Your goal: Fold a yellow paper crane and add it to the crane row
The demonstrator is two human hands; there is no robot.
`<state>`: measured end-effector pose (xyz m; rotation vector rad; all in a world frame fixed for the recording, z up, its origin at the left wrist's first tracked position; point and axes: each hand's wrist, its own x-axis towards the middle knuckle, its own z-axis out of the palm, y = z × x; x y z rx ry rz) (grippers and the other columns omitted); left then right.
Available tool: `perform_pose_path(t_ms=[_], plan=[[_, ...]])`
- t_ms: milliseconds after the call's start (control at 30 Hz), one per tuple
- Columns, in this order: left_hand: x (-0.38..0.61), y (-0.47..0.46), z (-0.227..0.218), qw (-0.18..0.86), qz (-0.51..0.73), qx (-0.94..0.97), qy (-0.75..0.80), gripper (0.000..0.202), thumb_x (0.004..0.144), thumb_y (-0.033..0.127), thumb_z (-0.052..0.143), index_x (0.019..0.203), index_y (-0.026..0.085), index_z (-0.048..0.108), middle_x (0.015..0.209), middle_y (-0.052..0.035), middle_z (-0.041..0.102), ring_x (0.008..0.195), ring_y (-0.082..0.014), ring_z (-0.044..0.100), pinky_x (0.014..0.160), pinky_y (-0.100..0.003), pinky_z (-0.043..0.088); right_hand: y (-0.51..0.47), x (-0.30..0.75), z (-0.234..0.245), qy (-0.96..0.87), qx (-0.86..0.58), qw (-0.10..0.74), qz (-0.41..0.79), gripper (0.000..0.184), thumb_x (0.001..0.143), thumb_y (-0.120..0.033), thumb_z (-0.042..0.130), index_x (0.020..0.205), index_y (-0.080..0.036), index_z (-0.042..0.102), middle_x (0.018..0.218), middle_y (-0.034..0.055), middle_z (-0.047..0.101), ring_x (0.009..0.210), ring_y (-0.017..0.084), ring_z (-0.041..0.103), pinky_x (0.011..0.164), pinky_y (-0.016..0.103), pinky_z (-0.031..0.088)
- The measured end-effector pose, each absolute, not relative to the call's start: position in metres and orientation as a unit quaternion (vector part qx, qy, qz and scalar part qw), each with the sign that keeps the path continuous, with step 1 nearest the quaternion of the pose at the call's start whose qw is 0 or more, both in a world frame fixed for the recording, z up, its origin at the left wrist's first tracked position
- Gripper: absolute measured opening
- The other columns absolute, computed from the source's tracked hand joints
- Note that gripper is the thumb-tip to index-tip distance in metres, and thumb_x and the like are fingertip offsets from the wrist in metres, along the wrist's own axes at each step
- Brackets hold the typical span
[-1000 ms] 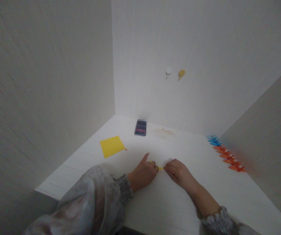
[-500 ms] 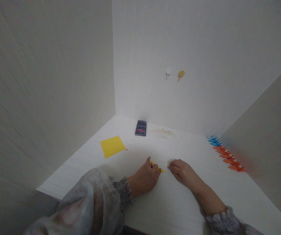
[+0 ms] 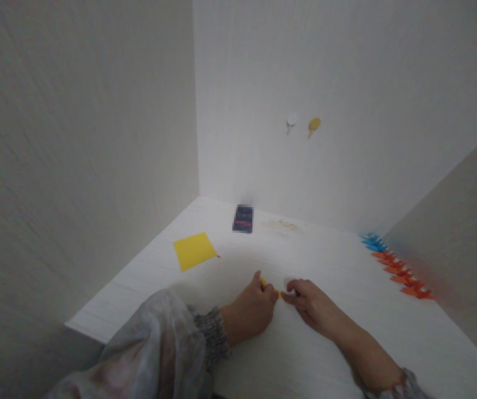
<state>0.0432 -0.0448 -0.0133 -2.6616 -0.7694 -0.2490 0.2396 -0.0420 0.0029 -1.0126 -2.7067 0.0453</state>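
Observation:
A small folded yellow paper piece point(image 3: 272, 289) lies on the white table point(image 3: 238, 360) between my two hands, mostly hidden by fingers. My left hand point(image 3: 251, 310) is closed, its fingers pinching the left part of the piece. My right hand point(image 3: 308, 302) is closed too, fingertips pinched on the piece's right tip. Both hands rest low on the tabletop, touching each other at the paper.
A flat yellow paper square point(image 3: 194, 250) lies at the left. A dark small packet point(image 3: 243, 219) stands near the back wall. Several folded blue point(image 3: 372, 240) and orange paper shapes point(image 3: 404, 276) line the right wall. Two small pegs point(image 3: 302, 124) hang on the back wall.
My right hand, half a second ago apart from the paper, has moved left and pinched its tip. My left hand has stayed on the piece. The view shifted slightly.

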Motion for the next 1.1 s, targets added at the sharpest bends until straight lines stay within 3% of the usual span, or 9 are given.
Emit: perform_pose_path(t_ms=[300,500,633,833,1000,1100], plan=[[0.041,-0.05,-0.012,0.179,-0.08,-0.936,-0.292,0.032,0.08,0.019,0.032,0.105,0.006,0.046,0.092,-0.0142,0.053,0.089,-0.0239,0.048,0.09,-0.052,0.023,-0.042,0.246,0.006,-0.926,-0.345,0.113,0.105,0.032,0.08,-0.009,0.035,0.1,-0.02,0.057,0.103,0.0091,0.049,0.084,0.015,0.051,0.073,0.026,0.044],[0.023,-0.047,0.008,0.046,-0.074,-0.963,-0.256,0.026,0.074,0.024,0.039,0.093,0.011,0.051,0.085,-0.0078,0.056,0.085,-0.0181,0.051,0.096,-0.049,0.017,-0.042,0.246,0.007,-0.92,-0.354,0.131,0.102,0.027,0.082,-0.012,0.035,0.092,-0.017,0.06,0.103,0.0104,0.052,0.087,0.016,0.053,0.074,0.028,0.046],[0.013,-0.046,0.014,0.003,-0.085,-0.967,-0.242,0.03,0.075,0.028,0.038,0.099,0.012,0.049,0.099,-0.0088,0.056,0.095,-0.019,0.05,0.098,-0.051,0.011,-0.041,0.25,0.006,-0.923,-0.347,0.143,0.088,0.028,0.083,-0.014,0.034,0.093,-0.018,0.061,0.108,0.0105,0.052,0.097,0.018,0.051,0.081,0.032,0.045],[0.01,-0.047,0.014,-0.011,-0.082,-0.971,-0.224,0.042,0.08,0.04,0.034,0.113,0.014,0.041,0.116,-0.0133,0.048,0.109,-0.0229,0.043,0.094,-0.051,0.017,-0.043,0.251,0.005,-0.922,-0.341,0.174,0.059,0.025,0.082,-0.015,0.038,0.094,-0.019,0.06,0.103,0.0109,0.055,0.096,0.02,0.051,0.08,0.036,0.044],[0.013,-0.043,0.015,-0.058,-0.109,-0.955,-0.269,0.02,0.082,0.024,0.036,0.09,0.019,0.054,0.095,-0.0031,0.061,0.083,-0.0143,0.057,0.088,-0.037,0.029,-0.048,0.225,0.009,-0.92,-0.326,0.21,0.053,0.027,0.08,-0.026,0.047,0.106,-0.019,0.053,0.097,0.0107,0.056,0.091,0.021,0.051,0.077,0.038,0.043],[0.011,-0.035,0.015,-0.104,-0.121,-0.946,-0.283,0.015,0.077,0.023,0.044,0.081,0.019,0.058,0.083,-0.0003,0.064,0.075,-0.0138,0.058,0.079,-0.031,0.035,-0.05,0.208,0.011,-0.925,-0.318,0.195,0.071,0.042,0.073,-0.037,0.056,0.111,-0.019,0.049,0.095,0.0101,0.057,0.088,0.022,0.05,0.076,0.039,0.042]])
